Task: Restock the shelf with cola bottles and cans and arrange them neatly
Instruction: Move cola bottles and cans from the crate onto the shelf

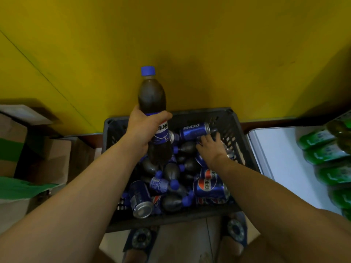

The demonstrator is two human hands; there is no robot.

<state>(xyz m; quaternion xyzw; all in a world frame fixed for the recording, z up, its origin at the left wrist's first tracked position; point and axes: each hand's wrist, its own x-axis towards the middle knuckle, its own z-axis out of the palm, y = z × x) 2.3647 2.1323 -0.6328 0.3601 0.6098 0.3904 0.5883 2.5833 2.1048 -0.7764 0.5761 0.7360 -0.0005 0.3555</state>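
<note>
A dark plastic crate point(233, 130) stands on the floor against a yellow wall, filled with several blue cola cans and small cola bottles lying jumbled. My left hand point(146, 128) grips a cola bottle point(152, 95) with a blue cap around its label, holding it upright above the crate's left side. My right hand point(211, 147) reaches down into the crate's right side, fingers spread over the pile just below a blue can point(193, 131) lying on its side. Whether it holds anything is hidden beneath the hand.
A white shelf board point(281, 158) lies to the right with green-labelled bottles point(322, 147) lined along its right edge. Cardboard boxes point(53, 158) with green tape stand at the left. My feet in blue slippers point(141, 238) are just below the crate.
</note>
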